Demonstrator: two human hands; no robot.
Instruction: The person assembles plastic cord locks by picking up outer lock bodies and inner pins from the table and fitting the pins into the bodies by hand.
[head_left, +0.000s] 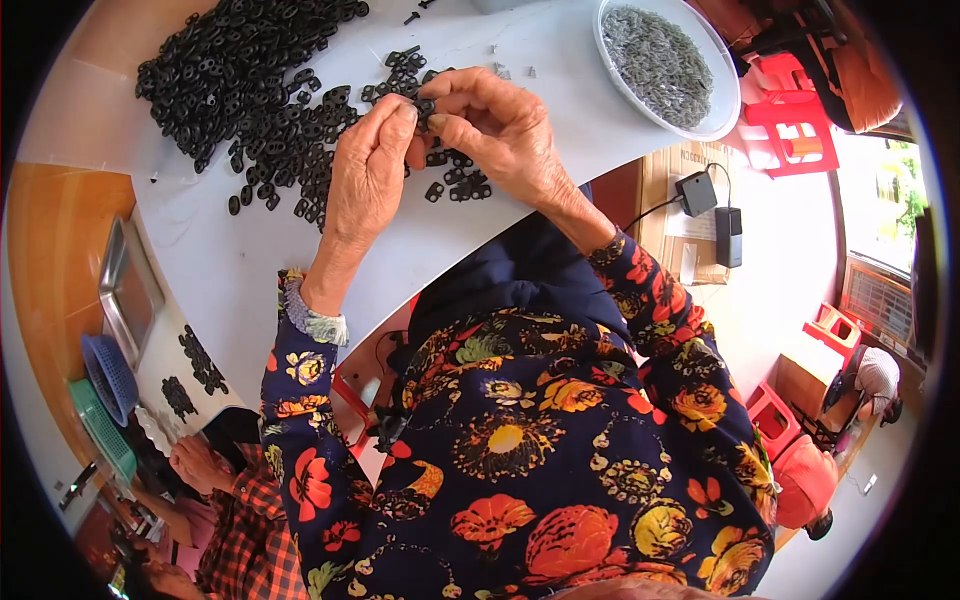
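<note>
My left hand (368,175) and my right hand (507,135) meet over the white table (560,60). Between their pinched fingertips is a small black plastic piece (425,108), partly covered by the fingers. Beneath and around my hands lie loose black plastic pieces (462,180), small rounded plates with holes. A large heap of similar black pieces (235,70) spreads to the left of my left hand. Beyond my right hand stands a round translucent bowl (727,90) full of small clear-grey parts (655,70).
A few clear bits (502,70) lie between my hands and the bowl. On the left are a metal tray (125,290), a blue basket (108,380) and a green basket (100,430). A co-worker in a checked shirt (255,535) sits lower left. Red stools (795,135) stand at right.
</note>
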